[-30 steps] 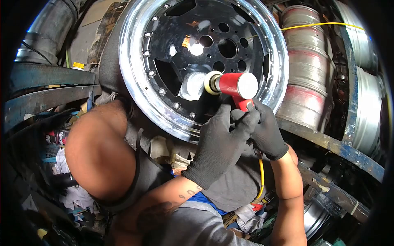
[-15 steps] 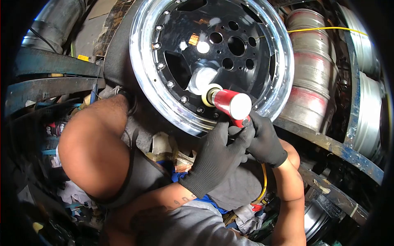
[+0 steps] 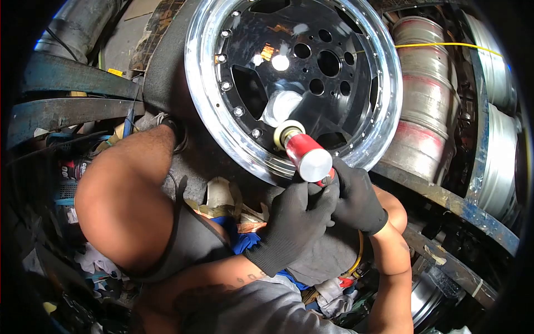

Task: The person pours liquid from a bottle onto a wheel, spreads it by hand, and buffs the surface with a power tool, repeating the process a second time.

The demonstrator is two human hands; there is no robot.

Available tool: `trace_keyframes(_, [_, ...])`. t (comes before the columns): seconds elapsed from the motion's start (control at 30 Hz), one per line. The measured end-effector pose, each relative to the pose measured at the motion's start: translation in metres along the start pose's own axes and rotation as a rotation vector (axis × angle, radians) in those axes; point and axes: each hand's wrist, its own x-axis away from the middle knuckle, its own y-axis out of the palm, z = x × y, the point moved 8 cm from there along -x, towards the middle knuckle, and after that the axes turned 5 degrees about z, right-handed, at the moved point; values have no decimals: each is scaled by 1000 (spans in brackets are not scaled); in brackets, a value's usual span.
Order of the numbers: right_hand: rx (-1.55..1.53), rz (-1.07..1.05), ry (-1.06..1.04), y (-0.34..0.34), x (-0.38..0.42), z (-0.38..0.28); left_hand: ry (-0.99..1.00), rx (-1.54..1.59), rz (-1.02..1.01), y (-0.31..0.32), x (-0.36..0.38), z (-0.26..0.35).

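Note:
A red air polisher (image 3: pixel 305 149) with a pale yellow round pad (image 3: pixel 288 133) is held between my two black-gloved hands. The pad meets the lower left part of the glossy black face of a wheel rim (image 3: pixel 289 39), near its row of bolts. My left hand (image 3: pixel 300 214) is closed around the polisher's lower body, thumb up. From the other side my right hand (image 3: pixel 357 195) grips the same tool, its fingers curled near the red handle. The gloves cover most of the handle. A white reflection (image 3: pixel 282 107) lies on the black face just beyond the pad.
Silver wheel barrels (image 3: pixel 420 94) are stacked at the right behind a worn metal frame (image 3: pixel 445 203). A yellow hose (image 3: pixel 439 44) crosses above them. Blue-painted metal bars (image 3: pixel 78 78) stand at the left. Below the rim lie rags (image 3: pixel 334 298) and scraps.
The polisher's back end has swung down and left, and its pad sits slightly nearer the bolted edge. The view has shifted a little. Both hands keep their hold.

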Motion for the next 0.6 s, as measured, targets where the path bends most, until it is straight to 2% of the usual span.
trace_keyframes(0.1, [12,47,35,-6,-2,3,69,-15,11,3,-7,9])
trace_keyframes(0.2, [-2,71,86,-13,-8,6,217,-129,27,4,-18,16])
trace_keyframes(0.3, [-86,103,164,-18,-14,13,179,-106,72,7,-25,24])
trace_keyframes(0.33, [-122,117,194,-20,-16,15,350,-127,183,6,-27,38])
trace_keyframes(0.43, [-190,136,261,-25,-19,24,210,-54,130,11,-29,40])
trace_keyframes(0.5, [-276,152,315,-26,-21,29,244,-104,141,11,-33,45])
trace_keyframes(0.6, [-240,142,265,-30,-25,28,314,-103,156,13,-37,47])
